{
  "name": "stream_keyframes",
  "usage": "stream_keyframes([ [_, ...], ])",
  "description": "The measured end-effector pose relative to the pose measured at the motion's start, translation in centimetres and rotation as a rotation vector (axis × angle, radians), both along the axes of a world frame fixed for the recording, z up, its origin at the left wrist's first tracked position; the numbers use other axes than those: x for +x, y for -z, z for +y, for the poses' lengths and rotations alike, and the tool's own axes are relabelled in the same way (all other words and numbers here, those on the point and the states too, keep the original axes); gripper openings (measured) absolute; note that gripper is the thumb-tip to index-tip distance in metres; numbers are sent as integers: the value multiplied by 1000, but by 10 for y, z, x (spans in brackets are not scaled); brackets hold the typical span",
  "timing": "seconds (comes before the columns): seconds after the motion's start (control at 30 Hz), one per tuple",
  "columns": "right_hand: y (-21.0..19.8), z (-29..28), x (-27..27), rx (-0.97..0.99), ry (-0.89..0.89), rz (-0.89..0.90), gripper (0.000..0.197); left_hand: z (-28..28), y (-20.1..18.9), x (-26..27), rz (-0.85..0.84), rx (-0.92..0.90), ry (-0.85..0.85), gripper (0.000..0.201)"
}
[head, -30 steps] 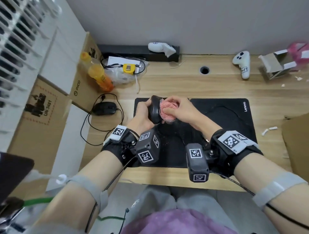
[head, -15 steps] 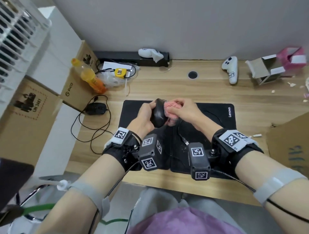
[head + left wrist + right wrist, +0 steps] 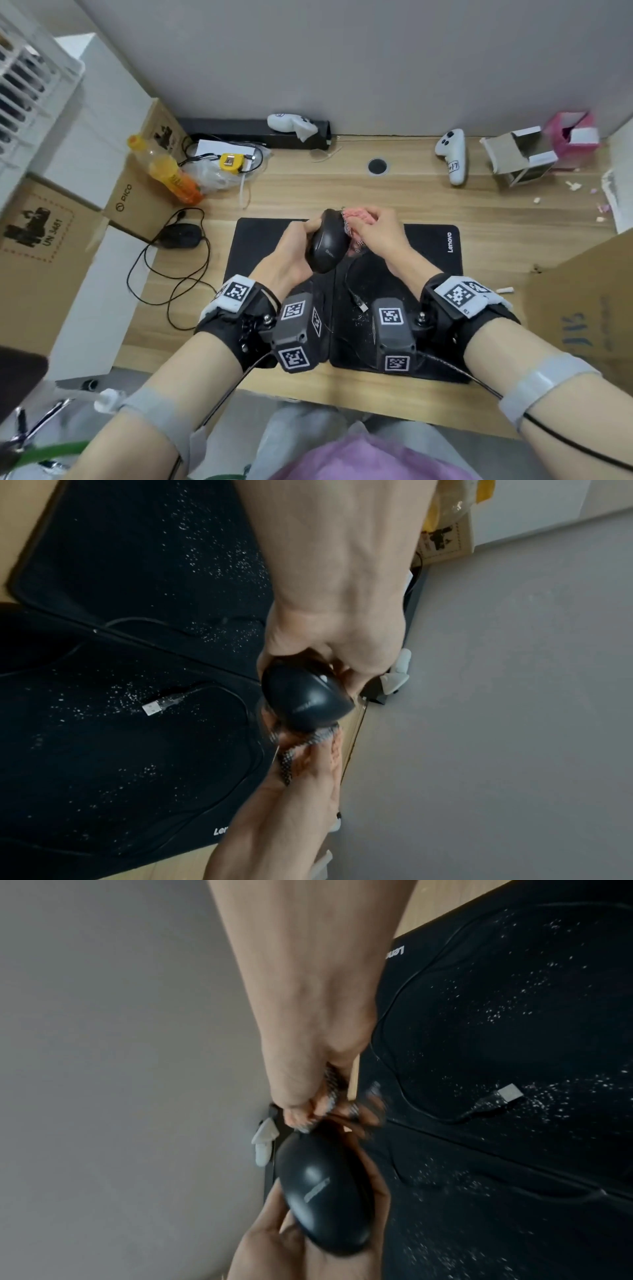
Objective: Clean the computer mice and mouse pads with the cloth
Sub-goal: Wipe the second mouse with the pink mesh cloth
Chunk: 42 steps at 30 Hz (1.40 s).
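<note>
A black mouse (image 3: 327, 245) is held in the air above the black mouse pad (image 3: 424, 253), gripped by the left hand (image 3: 291, 253), whose fingers are curled round its left side and underside. The pink cloth (image 3: 356, 219) is bunched in the right hand (image 3: 376, 236), whose fingers are curled round it and press it against the mouse's far right flank. The cloth thus lies to the right of the mouse, touching it. The mouse's long axis runs near to far, tilted; its rounded back faces near and up, and its front end points far. Its cable trails down to a plug (image 3: 362, 306) lying on the pad, which is dotted with white specks. A second mouse (image 3: 180, 235) rests on the desk (image 3: 411, 202), well to the left.
</note>
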State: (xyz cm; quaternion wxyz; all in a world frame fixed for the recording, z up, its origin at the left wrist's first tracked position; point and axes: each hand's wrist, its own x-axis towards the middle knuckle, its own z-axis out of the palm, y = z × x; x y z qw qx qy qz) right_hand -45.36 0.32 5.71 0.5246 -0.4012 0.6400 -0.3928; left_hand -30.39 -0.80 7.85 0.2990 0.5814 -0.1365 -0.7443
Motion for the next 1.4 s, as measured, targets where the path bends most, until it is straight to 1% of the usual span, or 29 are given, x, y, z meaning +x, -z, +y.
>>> stream_keyframes([
  [0.03,-1,-4,-2,-16,38,5,15,-2,-2,-1,13,-15,14,38],
  [0.07,-4,-7,-2,-30,39,13,14,-6,-4,-2,17,-25,14,38],
  [0.1,-7,-8,0,-31,2,29,13,-11,-3,-2,6,-22,-10,39],
  [0.17,-10,-6,3,-17,-131,76,13,-19,0,-3,-74,-3,-45,41],
  [0.23,-12,-4,3,7,-287,145,19,-24,6,-4,-155,45,-35,44],
  [0.27,-12,-5,-1,21,-322,160,21,-24,7,-6,-163,63,-20,43],
  [0.3,-11,-8,-7,39,-307,152,23,-23,6,-8,-147,60,-4,42],
  [0.33,-10,-12,-13,60,-256,122,26,-23,5,-12,-109,47,17,40],
  [0.4,-8,-20,-24,97,-109,63,42,-22,1,-18,-14,-1,76,39],
  [0.43,-9,-22,-26,110,-65,56,49,-23,0,-19,-3,-23,87,39],
  [0.47,-8,-24,-25,124,-54,47,51,-24,-1,-19,-3,-36,87,39],
  [0.5,-10,-23,-22,136,-76,33,48,-27,-1,-19,-26,-33,65,40],
  [0.6,-16,-15,-12,151,-241,-56,30,-34,6,-15,-140,17,-40,44],
  [0.67,-13,-12,-11,142,-307,-56,25,-34,10,-14,-163,41,-52,47],
  [0.73,-10,-14,-18,136,-244,17,31,-32,12,-19,-140,45,-10,48],
  [0.8,-9,-19,-27,139,-89,53,35,-29,10,-27,-92,15,51,45],
  [0.87,-9,-21,-33,114,3,69,30,-29,7,-32,-52,-13,88,40],
  [0.9,-9,-21,-35,116,-7,66,27,-30,6,-33,-44,-16,87,39],
  [0.93,-10,-20,-35,120,-55,35,25,-32,7,-33,-48,-17,74,39],
  [1.0,-11,-15,-29,125,-195,-46,29,-34,11,-31,-93,-7,16,36],
  [1.07,-11,-12,-25,112,-279,-23,30,-37,18,-29,-122,4,-29,35],
  [1.1,-10,-12,-25,105,-266,0,30,-37,21,-29,-100,8,-25,37],
  [1.13,-8,-13,-28,109,-216,5,31,-35,20,-30,-79,10,5,39],
  [1.2,-3,-17,-36,145,-53,-18,33,-31,16,-35,0,-15,81,42],
  [1.27,0,-21,-45,150,73,-1,30,-28,10,-39,48,-77,139,38],
  [1.33,0,-20,-42,118,89,1,24,-29,10,-38,29,-119,132,38],
  [1.4,-3,-13,-33,95,21,-50,21,-33,10,-35,-20,-90,60,37],
])
